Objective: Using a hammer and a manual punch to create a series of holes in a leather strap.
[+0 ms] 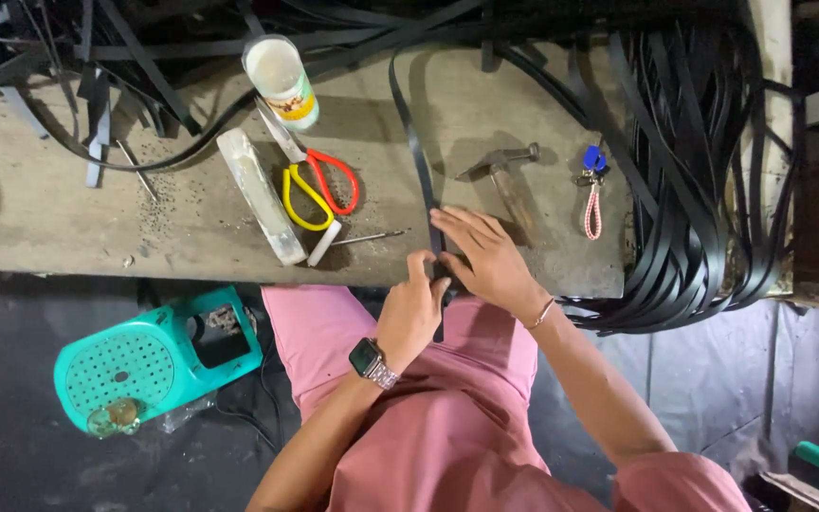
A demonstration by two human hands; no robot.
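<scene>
A long black strap (416, 152) runs from the back of the wooden workbench (40, 209) toward me and over its front edge. My left hand (411, 308), with a watch on the wrist, pinches the strap at the bench edge. My right hand (482, 258), with a thin bracelet, presses flat on the strap just beyond it, fingers pointing left. The strap's end hangs down over my pink trousers.
On the bench lie a hammer (504, 175), red-and-yellow scissors (313, 180), a whitish block (260, 194), a white cylindrical container (281, 81), a thin nail (370, 237) and a blue key fob (593, 185). Heaps of black straps (694, 180) fill the right and back. A teal stool (149, 360) stands below left.
</scene>
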